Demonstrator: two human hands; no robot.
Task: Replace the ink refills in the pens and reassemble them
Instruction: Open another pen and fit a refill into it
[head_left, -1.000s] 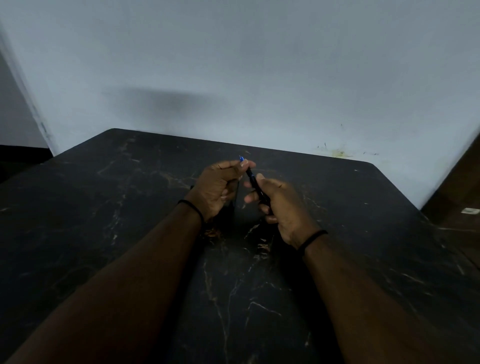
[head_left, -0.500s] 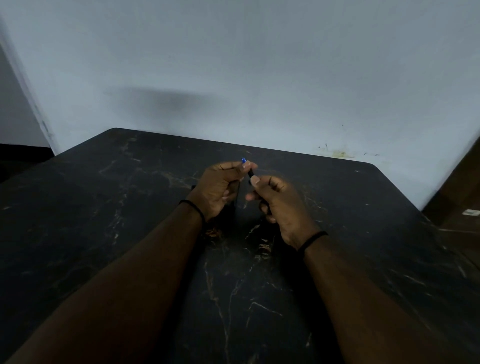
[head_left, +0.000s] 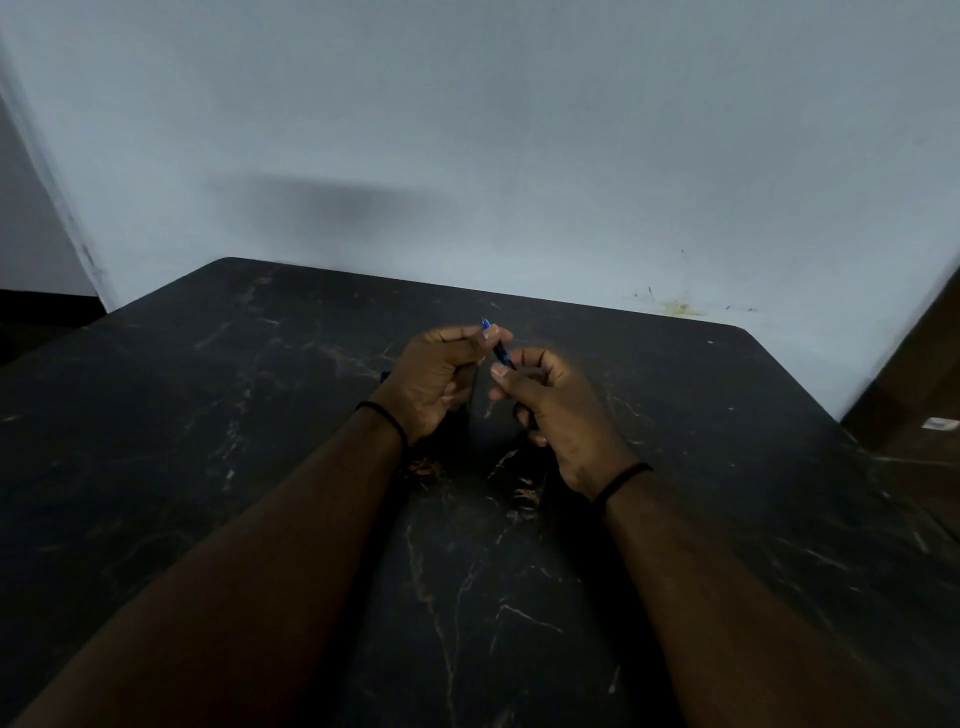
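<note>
A thin dark pen with a blue tip runs slanted between my two hands above the middle of the black marble table. My left hand pinches its upper end near the blue tip with thumb and forefinger. My right hand grips the lower part of the pen, fingers curled round it, so most of the barrel is hidden. The scene is dim and small pen parts cannot be made out.
A pale wall rises right behind the table's far edge. Brown furniture stands at the right, beyond the table's corner. A dark gap lies past the table's left edge.
My right hand slid up the pen toward my left hand, then eased back slightly; less of the barrel shows between the hands than a second ago.
</note>
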